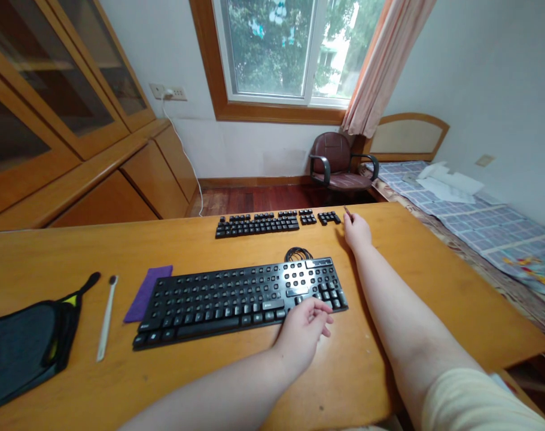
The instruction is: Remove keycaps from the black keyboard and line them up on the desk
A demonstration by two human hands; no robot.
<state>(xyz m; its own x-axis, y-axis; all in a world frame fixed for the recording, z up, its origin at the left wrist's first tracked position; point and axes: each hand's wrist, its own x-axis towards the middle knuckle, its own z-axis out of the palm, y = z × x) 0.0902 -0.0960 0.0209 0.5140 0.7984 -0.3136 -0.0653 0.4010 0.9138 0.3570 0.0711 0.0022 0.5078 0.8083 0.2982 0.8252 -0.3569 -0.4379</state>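
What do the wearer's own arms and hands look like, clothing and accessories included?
Left hand and right hand: five-fingered human hands, no gloves; no rings, watches or wristbands visible. Both forearms uncovered, no cables or markings seen. The right arm has a pale yellow, creased fabric sleeve around the elbow; no sleeve shows on the left arm.

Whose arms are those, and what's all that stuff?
They belong to a person, not a robot: a bare left hand and right hand. The picture comes from a camera on their head, looking forward and down. On the table lies a keyboard with many keys missing; loose keys sit in groups behind it. To its left are a cloth, a toothbrush and a dark bag. The right hand holds a thin thing, too small to name. The left, by the keyboard, looks empty.
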